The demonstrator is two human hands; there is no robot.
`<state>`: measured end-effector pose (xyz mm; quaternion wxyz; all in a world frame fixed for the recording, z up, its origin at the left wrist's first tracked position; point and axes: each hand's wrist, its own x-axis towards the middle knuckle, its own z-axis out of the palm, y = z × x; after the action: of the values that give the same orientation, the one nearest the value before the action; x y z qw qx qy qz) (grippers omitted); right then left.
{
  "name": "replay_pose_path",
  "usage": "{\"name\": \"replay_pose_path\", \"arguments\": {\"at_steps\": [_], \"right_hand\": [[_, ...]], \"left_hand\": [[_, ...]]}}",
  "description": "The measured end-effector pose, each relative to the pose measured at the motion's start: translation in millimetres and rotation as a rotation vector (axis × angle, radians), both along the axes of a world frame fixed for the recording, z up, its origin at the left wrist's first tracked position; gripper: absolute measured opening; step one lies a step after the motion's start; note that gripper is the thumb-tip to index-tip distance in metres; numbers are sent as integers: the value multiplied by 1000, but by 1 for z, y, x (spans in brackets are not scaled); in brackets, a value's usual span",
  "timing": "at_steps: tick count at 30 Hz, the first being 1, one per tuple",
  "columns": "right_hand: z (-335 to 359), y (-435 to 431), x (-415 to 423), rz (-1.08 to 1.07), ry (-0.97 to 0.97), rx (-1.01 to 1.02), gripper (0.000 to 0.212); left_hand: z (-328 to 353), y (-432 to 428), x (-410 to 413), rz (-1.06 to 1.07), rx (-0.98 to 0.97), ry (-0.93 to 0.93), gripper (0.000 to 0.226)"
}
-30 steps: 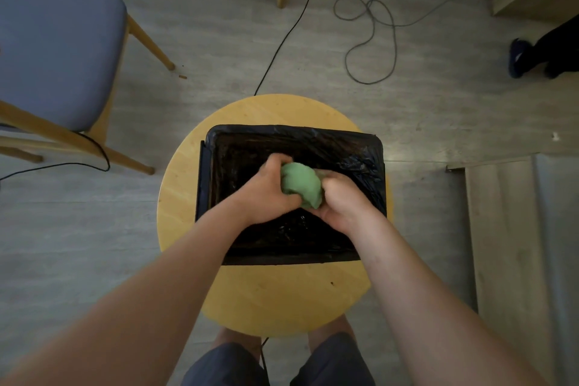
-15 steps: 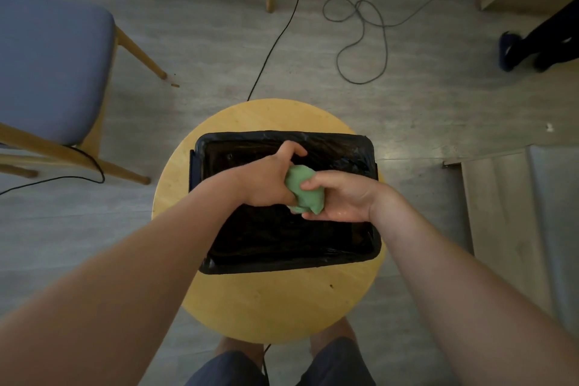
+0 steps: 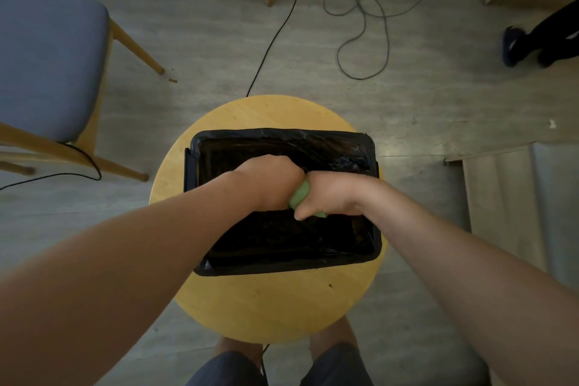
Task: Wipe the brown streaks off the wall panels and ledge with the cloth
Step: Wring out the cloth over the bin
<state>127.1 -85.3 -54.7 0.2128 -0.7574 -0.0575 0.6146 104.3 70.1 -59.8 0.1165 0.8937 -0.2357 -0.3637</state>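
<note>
Grey plank floor (image 3: pixel 194 40), a blue-seated wooden chair (image 3: pixel 47 56) at left, loose cables (image 3: pixel 360 77) lying beyond.

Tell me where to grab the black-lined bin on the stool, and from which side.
Grip the bin at its two short rims, coming in from left and right: it is a wide, open-topped rectangle standing flat on the stool.

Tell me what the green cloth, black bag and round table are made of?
The cloth is probably soft fabric, squashed into a wad. The bag looks like thin plastic, crinkled and shiny. The table seems smooth pale wood with faint grain.
</note>
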Motion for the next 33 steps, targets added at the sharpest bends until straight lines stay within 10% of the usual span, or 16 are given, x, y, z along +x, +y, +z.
{"name": "replay_pose_path", "arguments": {"at_steps": [4,14,24,33], "right_hand": [[-10,5,-7,195,-387,-66,40],[-45,-1,-50,300,-1135,131,31],[-43,-18,-36,-510,-168,153,51],[-36,1,-42,-332,-405,132,82]], "left_hand": [[-3,1,-4,95,63,-15,17],[-23,12,-13,575,-210,663,21],[-32,42,-26,750,-395,342,52],[-25,25,-29,710,-442,344,31]]}}
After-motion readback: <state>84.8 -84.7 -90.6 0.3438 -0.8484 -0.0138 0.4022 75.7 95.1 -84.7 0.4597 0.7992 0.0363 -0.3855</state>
